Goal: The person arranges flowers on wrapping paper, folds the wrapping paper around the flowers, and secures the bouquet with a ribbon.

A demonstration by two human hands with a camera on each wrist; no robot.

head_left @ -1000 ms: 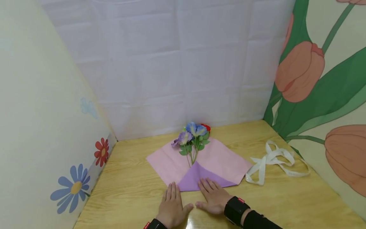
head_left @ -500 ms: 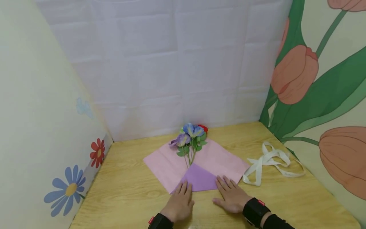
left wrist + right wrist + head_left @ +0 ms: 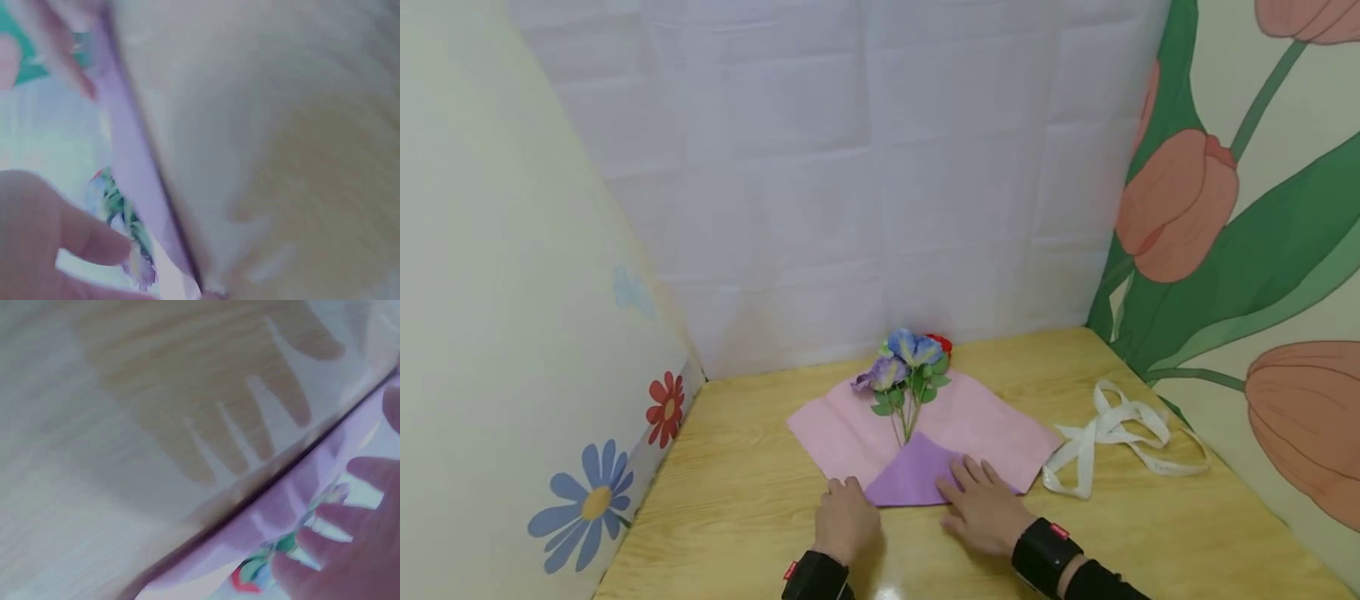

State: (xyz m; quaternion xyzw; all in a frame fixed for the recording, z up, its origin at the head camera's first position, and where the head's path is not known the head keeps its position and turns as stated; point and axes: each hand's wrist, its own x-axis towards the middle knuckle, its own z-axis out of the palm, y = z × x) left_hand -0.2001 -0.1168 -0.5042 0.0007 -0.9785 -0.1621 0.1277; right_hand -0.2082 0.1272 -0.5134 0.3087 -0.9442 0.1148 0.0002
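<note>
A sheet of wrapping paper (image 3: 992,421), pink on its upper face, lies on the table with its near corner folded up as a purple flap (image 3: 906,477). On it rests a small bouquet of artificial flowers (image 3: 913,348) in blue, purple and red, its lower stems hidden under the flap. My left hand (image 3: 847,523), fingers curled, pinches the paper's near-left edge beside the fold. My right hand (image 3: 987,507) lies with fingers spread on the right part of the flap. In the right wrist view its fingers (image 3: 331,519) look straight above the purple paper (image 3: 281,506).
A loose white ribbon (image 3: 1097,433) lies in loops right of the paper. The wooden table (image 3: 722,467) meets a white cloth backdrop (image 3: 790,208) behind and painted walls at both sides.
My left hand has shifted from lying flat on the flap to curling at the paper's left edge, which now bulges slightly. My right hand has slid across the flap, first right, then slightly back.
</note>
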